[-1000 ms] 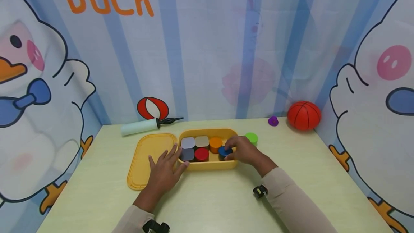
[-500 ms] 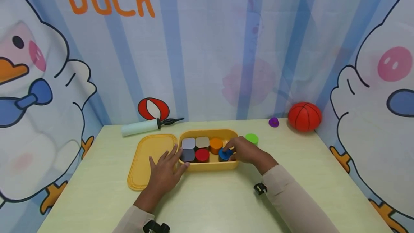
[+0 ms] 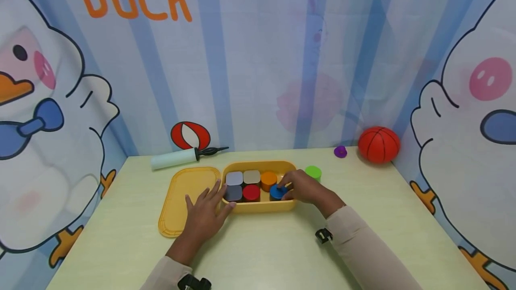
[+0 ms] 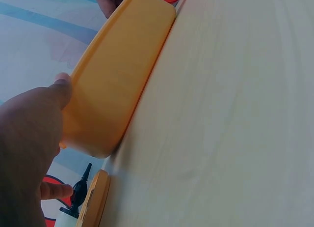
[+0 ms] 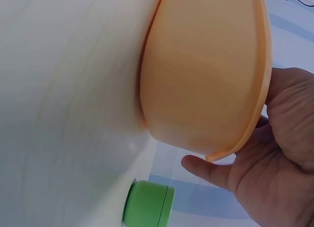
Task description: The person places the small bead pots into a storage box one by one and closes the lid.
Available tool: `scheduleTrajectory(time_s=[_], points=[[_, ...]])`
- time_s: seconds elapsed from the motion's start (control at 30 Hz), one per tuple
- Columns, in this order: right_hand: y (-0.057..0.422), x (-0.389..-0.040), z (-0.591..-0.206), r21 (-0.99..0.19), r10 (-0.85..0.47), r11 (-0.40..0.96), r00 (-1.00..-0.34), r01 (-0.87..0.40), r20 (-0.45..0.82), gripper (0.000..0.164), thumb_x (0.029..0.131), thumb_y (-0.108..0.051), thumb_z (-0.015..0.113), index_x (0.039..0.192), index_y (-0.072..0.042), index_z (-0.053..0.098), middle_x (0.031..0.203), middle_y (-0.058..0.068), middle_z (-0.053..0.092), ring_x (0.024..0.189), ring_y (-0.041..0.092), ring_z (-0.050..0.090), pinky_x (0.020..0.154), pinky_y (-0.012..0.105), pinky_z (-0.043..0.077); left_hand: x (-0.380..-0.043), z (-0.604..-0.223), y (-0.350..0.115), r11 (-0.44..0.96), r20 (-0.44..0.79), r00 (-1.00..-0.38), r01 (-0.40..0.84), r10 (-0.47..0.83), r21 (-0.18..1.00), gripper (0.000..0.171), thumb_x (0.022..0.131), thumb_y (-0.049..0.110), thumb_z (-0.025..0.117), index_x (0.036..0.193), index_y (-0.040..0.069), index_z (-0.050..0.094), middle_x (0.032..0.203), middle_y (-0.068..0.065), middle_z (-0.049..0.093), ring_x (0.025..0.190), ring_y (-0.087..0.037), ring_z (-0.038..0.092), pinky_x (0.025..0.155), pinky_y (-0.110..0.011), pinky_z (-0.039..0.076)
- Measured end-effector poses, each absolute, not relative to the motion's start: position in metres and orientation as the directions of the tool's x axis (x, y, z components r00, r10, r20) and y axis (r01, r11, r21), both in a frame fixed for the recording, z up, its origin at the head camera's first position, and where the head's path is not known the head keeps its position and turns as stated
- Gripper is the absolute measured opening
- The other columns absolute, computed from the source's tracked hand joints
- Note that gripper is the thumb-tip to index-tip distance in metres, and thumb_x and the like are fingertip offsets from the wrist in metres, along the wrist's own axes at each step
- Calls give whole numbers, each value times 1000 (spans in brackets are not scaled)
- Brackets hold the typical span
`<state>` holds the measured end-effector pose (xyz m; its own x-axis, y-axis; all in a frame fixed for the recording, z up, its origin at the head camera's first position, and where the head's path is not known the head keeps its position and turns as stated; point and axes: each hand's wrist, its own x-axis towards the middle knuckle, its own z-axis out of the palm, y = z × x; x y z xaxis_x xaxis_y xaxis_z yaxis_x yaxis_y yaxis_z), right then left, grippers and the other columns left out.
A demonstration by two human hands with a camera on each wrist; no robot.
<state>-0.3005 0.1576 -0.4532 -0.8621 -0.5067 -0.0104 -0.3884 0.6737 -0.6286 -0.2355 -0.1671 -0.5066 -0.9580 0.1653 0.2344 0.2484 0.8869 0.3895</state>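
A yellow open box [image 3: 264, 207] stands mid-table. Inside are several small blocks or jars: a lilac one [image 3: 234, 178], a beige one [image 3: 251, 177], a slate-blue one [image 3: 233, 193], a round red one [image 3: 251, 193] and a round orange one [image 3: 268, 181]. My right hand [image 3: 306, 187] reaches over the right rim and grips a round blue jar [image 3: 276, 193] at its right side; the box wall hides it in the right wrist view. My left hand [image 3: 204, 214] is spread, its fingers and thumb at the box's left end, partly above the yellow lid [image 3: 173, 214].
Behind my right hand stands a green round jar [image 3: 313, 172]. A hand pump [image 3: 177, 158] lies at the back left. A small purple object [image 3: 340, 151] and a red ball [image 3: 379, 144] are at the back right. A printed curtain [image 3: 258, 57] closes off the back.
The blue jar has slid slightly left inside the box, nearer the red one, with my right fingers at it. My left hand has stayed in place.
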Motion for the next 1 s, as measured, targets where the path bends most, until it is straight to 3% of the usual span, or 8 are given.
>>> scheduleTrajectory(time_s=[0.2, 0.4, 0.63, 1.0], points=[[155, -303, -456, -576, -514, 687, -857, -443, 47, 31, 89, -3, 89, 119, -2, 84, 111, 12, 76, 82, 15, 70, 77, 28, 66, -236, -506, -167, 886, 234, -958, 249, 166, 391, 74, 107, 65, 57, 167, 22, 49, 179, -3, 37, 159, -46, 45, 122, -92, 5], [154, -302, -459, -618, -493, 674, -870, -405, 33, 32, 89, 1, 87, 121, 0, 83, 118, 15, 76, 90, 19, 80, 80, 31, 68, -235, -506, -167, 879, 230, -959, 250, 167, 405, 73, 107, 64, 57, 166, 22, 49, 179, -3, 37, 159, -46, 45, 122, -92, 4], [152, -299, -459, -690, -425, 663, -905, -291, -27, 35, 93, 1, 83, 129, -1, 80, 134, 17, 75, 104, 27, 82, 88, 38, 69, -235, -506, -168, 879, 235, -957, 255, 170, 404, 73, 107, 63, 58, 166, 22, 49, 179, -3, 37, 159, -46, 45, 122, -92, 4], [155, -296, -460, -706, -429, 643, -903, -296, -12, 33, 97, -10, 83, 129, -4, 79, 131, 15, 78, 108, 29, 81, 91, 40, 69, -236, -508, -168, 877, 239, -956, 259, 172, 405, 73, 107, 63, 58, 167, 22, 48, 179, -3, 37, 158, -46, 46, 121, -93, 4]])
